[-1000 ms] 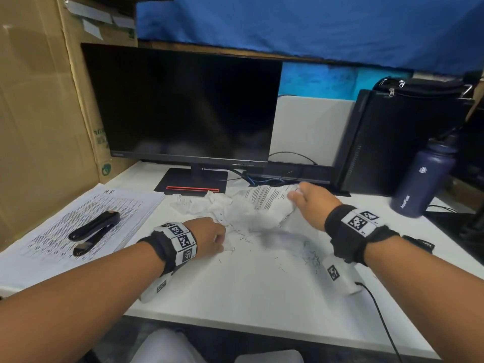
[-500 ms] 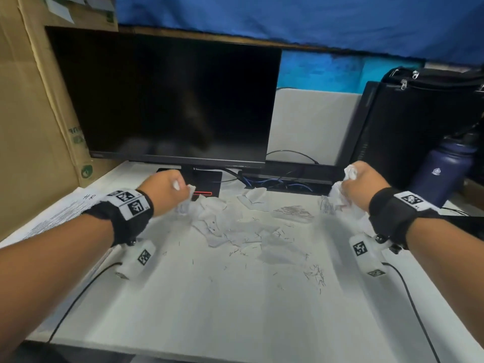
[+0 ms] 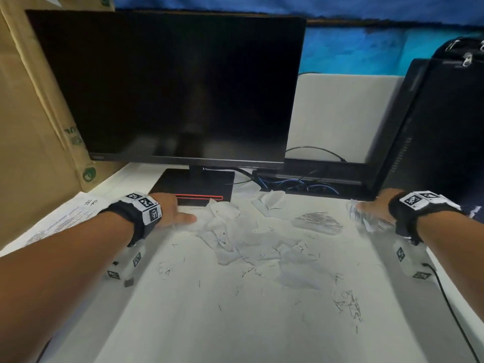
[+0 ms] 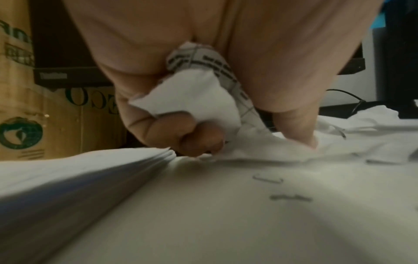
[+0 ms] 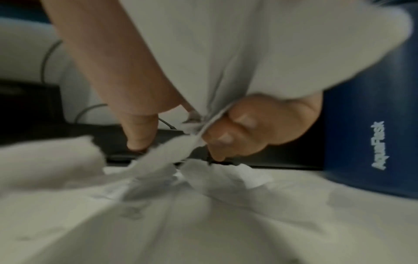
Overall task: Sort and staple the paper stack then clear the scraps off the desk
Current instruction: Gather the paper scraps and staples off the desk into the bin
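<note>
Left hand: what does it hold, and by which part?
The left hand grips a crumpled paper scrap, bunched in its curled fingers against the palm.

Head view: looks forward and down over the desk [image 3: 235, 323]. Wrist views: low, close, facing along each hand toward the monitor [image 3: 167, 85]. All three share the paper scraps [image 3: 235, 231].
</note>
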Demonstrator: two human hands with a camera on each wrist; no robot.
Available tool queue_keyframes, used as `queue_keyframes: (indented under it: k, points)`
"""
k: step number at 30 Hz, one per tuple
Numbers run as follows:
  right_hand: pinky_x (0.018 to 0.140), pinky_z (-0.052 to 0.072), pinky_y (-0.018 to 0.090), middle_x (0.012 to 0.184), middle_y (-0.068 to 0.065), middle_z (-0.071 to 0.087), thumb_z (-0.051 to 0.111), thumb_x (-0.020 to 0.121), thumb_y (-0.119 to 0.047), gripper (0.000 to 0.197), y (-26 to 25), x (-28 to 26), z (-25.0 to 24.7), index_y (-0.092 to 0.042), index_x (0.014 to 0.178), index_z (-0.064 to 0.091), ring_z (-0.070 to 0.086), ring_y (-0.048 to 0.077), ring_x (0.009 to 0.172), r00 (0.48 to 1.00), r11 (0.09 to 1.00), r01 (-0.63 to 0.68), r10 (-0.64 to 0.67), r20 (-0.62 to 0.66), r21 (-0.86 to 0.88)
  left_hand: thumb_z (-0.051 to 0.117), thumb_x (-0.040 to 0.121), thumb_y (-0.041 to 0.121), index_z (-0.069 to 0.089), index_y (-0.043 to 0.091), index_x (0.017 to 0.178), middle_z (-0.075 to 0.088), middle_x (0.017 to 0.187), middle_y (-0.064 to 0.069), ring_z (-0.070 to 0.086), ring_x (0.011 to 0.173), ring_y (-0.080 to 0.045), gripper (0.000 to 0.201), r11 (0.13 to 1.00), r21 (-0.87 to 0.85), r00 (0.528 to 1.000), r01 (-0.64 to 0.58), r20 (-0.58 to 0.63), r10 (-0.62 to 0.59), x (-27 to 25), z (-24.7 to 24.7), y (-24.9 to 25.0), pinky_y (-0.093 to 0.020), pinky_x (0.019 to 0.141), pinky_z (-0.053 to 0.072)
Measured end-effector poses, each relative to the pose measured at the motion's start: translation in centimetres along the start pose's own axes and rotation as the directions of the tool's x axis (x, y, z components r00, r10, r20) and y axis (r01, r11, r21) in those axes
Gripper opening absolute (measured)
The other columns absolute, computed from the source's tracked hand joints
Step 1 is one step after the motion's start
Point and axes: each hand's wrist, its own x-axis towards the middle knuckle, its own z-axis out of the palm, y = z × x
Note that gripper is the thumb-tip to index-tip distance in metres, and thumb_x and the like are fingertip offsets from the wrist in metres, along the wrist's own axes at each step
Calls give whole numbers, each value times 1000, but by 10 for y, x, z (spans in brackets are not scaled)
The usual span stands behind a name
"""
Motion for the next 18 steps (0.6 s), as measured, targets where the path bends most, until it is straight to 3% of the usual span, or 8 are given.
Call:
queue_keyframes:
  k: [4, 5, 7, 8, 11, 13, 16, 18]
  points:
    - [108, 35, 37, 145, 16, 51, 45, 85, -75, 85, 9, 6, 2, -10, 139, 54, 50, 31, 130, 989, 988, -141, 137, 63, 56, 63, 84, 62, 65, 16, 106, 67, 106, -2, 64, 97, -20, 51, 1000, 13, 998, -23, -52, 24, 3, 6, 10, -31, 82, 49]
    - [106, 38, 37, 141, 15, 56, 45, 82, -78, 86, 9, 4, 2, -12, 135, 59, 54, 30, 126, 989, 989, -129, 124, 83, 69, 62, 86, 58, 67, 17, 105, 67, 108, -1, 64, 99, -19, 45, 999, 17, 998, -39, -45, 40, 1, 7, 12, -30, 81, 48]
    - [89, 46, 33, 108, 10, 73, 48, 76, -83, 77, 4, -2, 3, -16, 104, 74, 67, 26, 98, 988, 994, -104, 101, 113, 19, 62, 89, 51, 68, 21, 95, 66, 106, 1, 61, 97, -17, 31, 997, -18, 997, -74, -28, 73, -1, 8, 12, -27, 77, 44]
    - [83, 46, 30, 95, 6, 74, 52, 75, -81, 71, 2, -2, 6, -16, 92, 75, 67, 24, 87, 991, 996, -81, 86, 101, -44, 63, 89, 48, 67, 23, 89, 66, 103, 3, 60, 94, -16, 25, 995, -32, 995, -95, -26, 94, -2, 9, 12, -26, 75, 42]
    - [85, 48, 26, 99, 5, 73, 59, 75, -66, 61, 13, 36, 28, -13, 102, 71, 65, 24, 84, 998, 990, 2, 6, 59, -143, 67, 84, 41, 64, 25, 80, 62, 86, 8, 58, 83, -14, 17, 993, -9, 993, -122, -10, 122, -7, 8, 10, -23, 67, 40]
    - [86, 55, 32, 89, 3, 73, 57, 66, -61, 62, 18, 45, 34, -12, 101, 72, 68, 24, 80, 994, 973, 58, -35, 105, -222, 70, 78, 34, 62, 25, 77, 61, 78, 8, 57, 73, -13, 12, 992, -6, 992, -128, -22, 128, -14, 2, 10, -21, 58, 41]
    - [87, 55, 32, 106, 6, 71, 66, 81, -49, 47, 1, -3, 15, -12, 109, 67, 68, 25, 96, 997, 989, 66, -59, 57, -136, 68, 75, 22, 60, 22, 77, 64, 72, 4, 58, 62, -13, 8, 989, -110, 993, -103, -77, 95, -24, -12, 5, -21, 55, 47]
    - [78, 55, 30, 98, 6, 72, 67, 83, -40, 37, -5, -24, 4, -9, 103, 68, 68, 24, 90, 995, 997, 70, -70, 65, -8, 66, 75, 17, 59, 21, 77, 67, 70, 0, 60, 60, -16, 9, 973, -211, 990, -98, -121, 73, -28, -23, -3, -23, 55, 49]
